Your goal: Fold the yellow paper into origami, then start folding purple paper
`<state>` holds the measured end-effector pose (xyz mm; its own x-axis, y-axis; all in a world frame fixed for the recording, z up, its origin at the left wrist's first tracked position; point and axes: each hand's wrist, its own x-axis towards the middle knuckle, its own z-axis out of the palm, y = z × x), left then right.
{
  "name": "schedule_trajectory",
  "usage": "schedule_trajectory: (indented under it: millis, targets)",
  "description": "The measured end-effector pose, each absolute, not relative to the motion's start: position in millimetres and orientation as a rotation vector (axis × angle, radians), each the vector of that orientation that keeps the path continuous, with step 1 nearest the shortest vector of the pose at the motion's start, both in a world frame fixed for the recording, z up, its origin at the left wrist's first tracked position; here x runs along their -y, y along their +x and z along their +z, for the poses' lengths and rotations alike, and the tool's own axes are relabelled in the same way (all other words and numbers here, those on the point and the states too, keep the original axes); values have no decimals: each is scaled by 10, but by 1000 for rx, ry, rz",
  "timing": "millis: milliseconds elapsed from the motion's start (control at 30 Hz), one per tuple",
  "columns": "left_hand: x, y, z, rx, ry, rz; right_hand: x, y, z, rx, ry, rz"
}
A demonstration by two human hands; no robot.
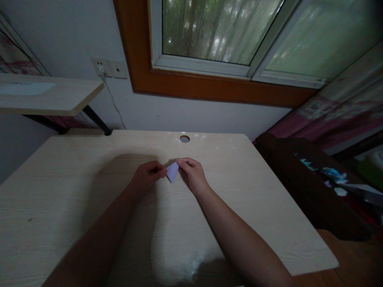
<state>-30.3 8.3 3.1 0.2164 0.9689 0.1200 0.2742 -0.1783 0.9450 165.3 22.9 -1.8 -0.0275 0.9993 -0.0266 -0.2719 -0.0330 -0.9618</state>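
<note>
A small folded piece of pale purple paper [172, 172], roughly triangular, is held between my two hands over the desk [236, 179]. My left hand [149, 174] pinches its left corner between thumb and fingers. On the other side, my right hand [193, 171] grips the upper right corner, thumb against the paper's edge. One point of the paper hangs down toward me. Whether it touches the desk surface I cannot tell. The fingers cover the pinched corners.
A round cable hole [184, 138] lies near the desk's back edge. At the left a raised shelf [48, 101] on black legs carries a white sheet. A cord runs from the wall socket [101, 67]. Beyond the right edge stands dark furniture [302, 183] with small bluish items.
</note>
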Motion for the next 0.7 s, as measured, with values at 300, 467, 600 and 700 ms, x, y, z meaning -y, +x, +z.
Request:
schedule_trajectory:
  millis: [300,467,600,700]
  targets:
    - [-103,-297,36,-1180,1650,992,-233,1650,-58,1008,-975,1391]
    - [-102,-281,43,-1220,1775,944,-220,1631,-55,1035,-977,1388]
    - [-102,-274,37,-1245,1785,924,-209,1622,-34,1048,-986,1386]
    - [-99,-282,45,-1229,1782,902,-207,1633,-22,1069,-1022,1335]
